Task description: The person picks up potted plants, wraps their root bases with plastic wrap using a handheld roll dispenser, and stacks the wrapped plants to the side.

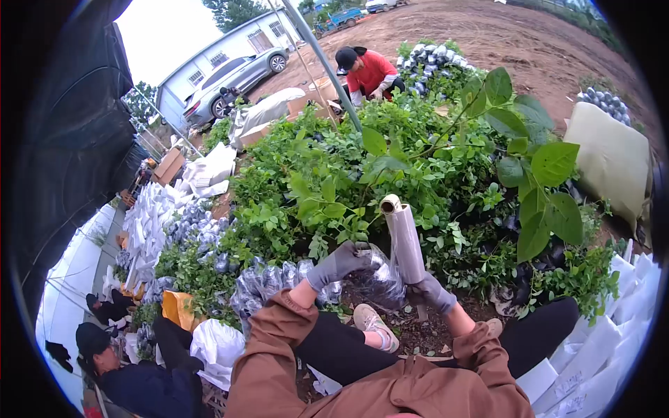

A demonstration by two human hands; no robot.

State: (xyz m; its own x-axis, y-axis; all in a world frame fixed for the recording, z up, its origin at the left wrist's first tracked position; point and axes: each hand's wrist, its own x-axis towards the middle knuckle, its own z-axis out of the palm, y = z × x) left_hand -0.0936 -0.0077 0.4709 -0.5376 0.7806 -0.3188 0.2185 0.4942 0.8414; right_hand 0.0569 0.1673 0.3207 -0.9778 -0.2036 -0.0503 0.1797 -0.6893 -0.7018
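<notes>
My left hand (339, 266), in a grey glove, is closed at the upper end of a plant's root ball (380, 282), which is wrapped in shiny clear film over dark soil. In my gloved right hand (433, 292) is a roll of plastic film (405, 240), held near its lower end and standing almost upright. The roll is right beside the root ball. Leafy green stems (432, 150) rise beyond my hands; I cannot tell which belong to the held root ball. My right fingers are partly hidden behind the roll.
Dense leafy plants (300, 167) fill the ground ahead. Several wrapped root balls (272, 279) sit at left. White sheets (592, 355) are stacked at right. A metal pole (327, 66) slants ahead. One person in red (376, 70) crouches beyond; another in dark clothes (150, 386) sits at left.
</notes>
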